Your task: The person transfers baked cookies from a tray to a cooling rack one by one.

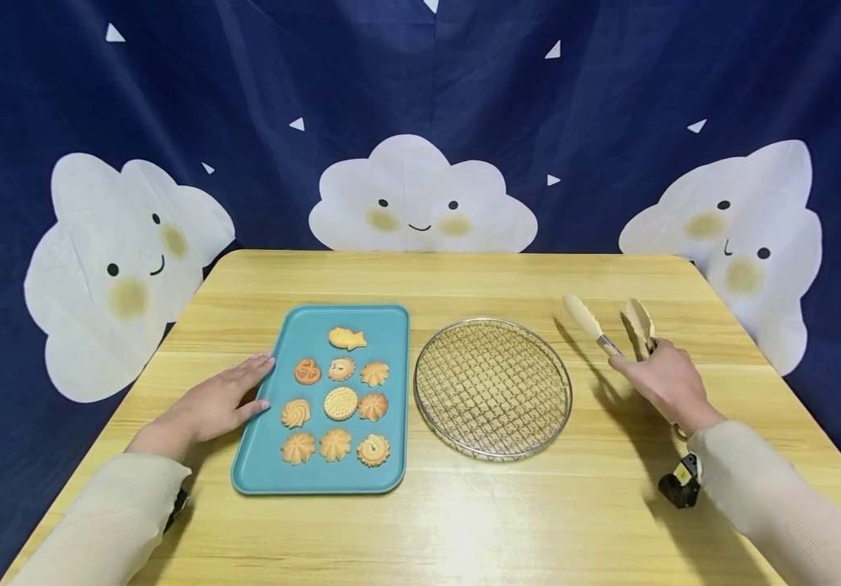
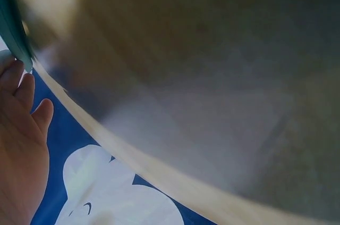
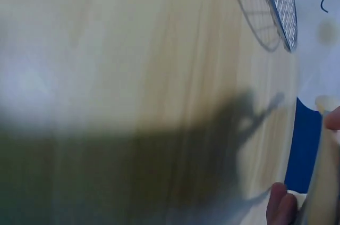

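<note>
My left hand (image 1: 218, 403) rests with straight fingers on the left rim of a blue-green tray (image 1: 317, 482). Cookies of several shapes lie spread on the tray, among them a fish-shaped cookie (image 1: 347, 338), a pretzel-shaped cookie (image 1: 307, 371) and a round textured cookie (image 1: 340, 403). On the right, my right hand (image 1: 663, 382) grips a pair of tongs (image 1: 584, 317) with cream-coloured tips spread apart and pointing away from me. Part of the tongs is hidden behind the hand. In the right wrist view, the fingers (image 3: 283, 203) and tongs show at the right edge.
A round wire rack (image 1: 493, 387) stands between the tray and the tongs, slightly above the wooden table (image 1: 464, 529). Dark blue cloth (image 1: 420, 73) with smiling clouds hangs behind the table. A small black device (image 1: 680, 482) sits at the right wrist.
</note>
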Action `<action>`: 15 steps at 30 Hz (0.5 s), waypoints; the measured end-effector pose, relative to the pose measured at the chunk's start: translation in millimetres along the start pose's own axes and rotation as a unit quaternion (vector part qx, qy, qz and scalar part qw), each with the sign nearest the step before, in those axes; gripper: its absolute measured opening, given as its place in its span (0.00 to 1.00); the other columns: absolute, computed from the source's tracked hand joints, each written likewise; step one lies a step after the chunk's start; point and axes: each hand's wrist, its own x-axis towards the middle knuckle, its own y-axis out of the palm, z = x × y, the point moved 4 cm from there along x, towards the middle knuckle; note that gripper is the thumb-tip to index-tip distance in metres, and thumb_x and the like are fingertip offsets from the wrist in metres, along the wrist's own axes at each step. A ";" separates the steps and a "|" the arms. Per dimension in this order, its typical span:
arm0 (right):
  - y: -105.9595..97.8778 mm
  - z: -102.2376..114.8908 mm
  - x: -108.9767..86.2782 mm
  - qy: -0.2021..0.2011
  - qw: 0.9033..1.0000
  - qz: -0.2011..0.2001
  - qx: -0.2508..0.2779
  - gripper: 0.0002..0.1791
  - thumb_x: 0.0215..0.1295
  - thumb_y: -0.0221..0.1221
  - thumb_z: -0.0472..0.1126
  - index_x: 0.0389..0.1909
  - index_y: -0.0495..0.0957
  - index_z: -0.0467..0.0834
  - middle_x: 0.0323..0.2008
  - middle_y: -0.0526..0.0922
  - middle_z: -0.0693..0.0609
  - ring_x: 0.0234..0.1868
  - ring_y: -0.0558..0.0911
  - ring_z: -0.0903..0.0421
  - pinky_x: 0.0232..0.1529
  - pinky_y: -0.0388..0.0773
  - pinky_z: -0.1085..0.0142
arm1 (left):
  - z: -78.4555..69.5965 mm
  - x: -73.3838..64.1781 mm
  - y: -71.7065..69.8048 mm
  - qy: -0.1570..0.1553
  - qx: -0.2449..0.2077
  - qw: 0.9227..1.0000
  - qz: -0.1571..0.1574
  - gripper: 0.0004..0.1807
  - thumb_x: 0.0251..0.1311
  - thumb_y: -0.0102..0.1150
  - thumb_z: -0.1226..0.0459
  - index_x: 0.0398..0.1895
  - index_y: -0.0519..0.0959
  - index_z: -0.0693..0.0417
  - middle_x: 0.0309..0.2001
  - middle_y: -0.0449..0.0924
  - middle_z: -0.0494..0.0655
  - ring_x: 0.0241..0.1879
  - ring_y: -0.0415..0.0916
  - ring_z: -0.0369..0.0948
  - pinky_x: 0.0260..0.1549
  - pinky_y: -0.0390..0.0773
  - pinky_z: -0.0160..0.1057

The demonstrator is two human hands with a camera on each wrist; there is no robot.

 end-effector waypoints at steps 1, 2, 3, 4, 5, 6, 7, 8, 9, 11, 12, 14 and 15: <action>-1.3 0.7 1.5 0.000 1.000 0.000 -0.007 0.62 0.58 0.48 0.74 0.63 0.51 0.16 0.49 0.67 0.19 0.45 0.72 0.26 0.39 0.73 0.41 | -0.2 -0.1 0.0 0.000 0.000 1.000 -0.001 0.39 0.68 0.49 0.47 0.72 0.55 0.64 0.71 0.51 0.62 0.69 0.50 0.60 0.63 0.55 0.60; -2.4 1.0 3.2 0.000 1.000 -0.001 -0.012 0.62 0.59 0.47 0.74 0.64 0.50 0.17 0.50 0.66 0.18 0.46 0.71 0.26 0.40 0.72 0.40 | -0.3 -0.3 0.0 0.000 0.000 1.000 -0.001 0.39 0.68 0.49 0.47 0.72 0.55 0.64 0.71 0.51 0.62 0.69 0.50 0.60 0.63 0.55 0.60; -3.0 1.7 4.8 -0.001 1.000 -0.002 -0.020 0.62 0.59 0.46 0.74 0.65 0.48 0.17 0.51 0.64 0.17 0.48 0.69 0.25 0.41 0.71 0.39 | -0.3 -0.4 0.0 0.000 0.000 1.000 -0.002 0.39 0.68 0.49 0.47 0.72 0.55 0.64 0.71 0.51 0.62 0.69 0.50 0.60 0.63 0.55 0.60; -3.6 2.4 6.2 -0.002 1.000 -0.003 -0.028 0.62 0.59 0.45 0.74 0.65 0.47 0.18 0.52 0.63 0.17 0.49 0.68 0.24 0.43 0.70 0.37 | -0.3 -0.6 0.1 0.000 0.000 1.000 -0.002 0.39 0.68 0.49 0.47 0.72 0.55 0.64 0.71 0.51 0.62 0.69 0.50 0.60 0.63 0.55 0.60; -3.8 2.8 7.6 -0.006 0.999 -0.005 -0.035 0.62 0.60 0.45 0.74 0.66 0.45 0.18 0.52 0.62 0.16 0.50 0.67 0.24 0.43 0.69 0.37 | -0.4 -0.8 0.2 0.000 0.000 1.000 -0.003 0.39 0.68 0.50 0.47 0.72 0.55 0.64 0.71 0.51 0.62 0.69 0.50 0.60 0.63 0.55 0.60; -3.9 3.5 8.6 -0.010 0.999 -0.007 -0.041 0.62 0.60 0.45 0.73 0.67 0.43 0.19 0.53 0.61 0.15 0.50 0.66 0.23 0.44 0.69 0.37 | -0.4 -0.8 0.3 0.001 0.000 1.000 -0.003 0.39 0.68 0.50 0.47 0.72 0.55 0.64 0.72 0.51 0.62 0.69 0.50 0.60 0.63 0.55 0.60; -3.6 4.0 9.6 -0.014 0.999 -0.010 -0.045 0.61 0.60 0.46 0.72 0.67 0.42 0.19 0.53 0.60 0.15 0.50 0.66 0.24 0.43 0.69 0.37 | -0.2 -0.9 0.5 0.001 0.000 1.000 -0.004 0.39 0.68 0.50 0.47 0.72 0.56 0.64 0.72 0.51 0.62 0.69 0.50 0.60 0.63 0.55 0.60; -3.3 4.6 10.2 -0.019 0.999 -0.014 -0.048 0.60 0.61 0.47 0.71 0.67 0.42 0.20 0.53 0.61 0.15 0.49 0.67 0.24 0.42 0.70 0.38 | -0.2 -0.9 0.6 0.001 0.000 1.000 -0.004 0.39 0.68 0.49 0.47 0.72 0.55 0.64 0.72 0.51 0.61 0.69 0.50 0.60 0.63 0.55 0.60; -2.8 5.3 10.7 -0.023 0.998 -0.017 -0.051 0.60 0.61 0.48 0.70 0.68 0.41 0.20 0.52 0.61 0.15 0.48 0.68 0.24 0.41 0.70 0.38 | -0.1 -1.0 0.8 0.001 0.001 1.000 -0.004 0.39 0.68 0.49 0.47 0.72 0.56 0.64 0.72 0.51 0.61 0.69 0.50 0.60 0.63 0.55 0.60; -2.3 6.7 11.4 -0.034 0.998 -0.021 -0.056 0.59 0.60 0.50 0.68 0.68 0.41 0.21 0.52 0.61 0.16 0.46 0.69 0.25 0.39 0.71 0.40 | -0.1 -1.0 0.9 0.001 -0.001 1.000 -0.005 0.39 0.68 0.50 0.47 0.72 0.56 0.64 0.72 0.52 0.61 0.69 0.50 0.59 0.63 0.55 0.60; -2.2 7.7 11.5 -0.040 0.997 -0.023 -0.059 0.59 0.60 0.50 0.68 0.68 0.41 0.21 0.51 0.62 0.16 0.46 0.69 0.25 0.38 0.71 0.40 | -0.1 -0.9 0.9 0.001 -0.001 1.000 -0.005 0.39 0.68 0.50 0.47 0.72 0.56 0.64 0.72 0.52 0.61 0.69 0.50 0.59 0.63 0.55 0.60; -2.4 10.8 11.5 -0.053 0.996 -0.025 -0.063 0.59 0.60 0.51 0.68 0.69 0.41 0.22 0.51 0.63 0.16 0.45 0.70 0.25 0.37 0.72 0.40 | -0.3 -0.6 0.9 0.002 -0.002 1.000 -0.006 0.39 0.68 0.50 0.47 0.72 0.56 0.64 0.72 0.52 0.61 0.69 0.50 0.59 0.63 0.55 0.60; -2.6 12.6 11.5 -0.061 0.996 -0.027 -0.064 0.59 0.59 0.52 0.68 0.69 0.42 0.23 0.50 0.64 0.17 0.44 0.71 0.25 0.36 0.72 0.40 | -0.3 -0.6 0.9 0.003 -0.003 1.000 -0.006 0.39 0.68 0.50 0.47 0.72 0.56 0.64 0.72 0.52 0.61 0.69 0.50 0.59 0.63 0.55 0.59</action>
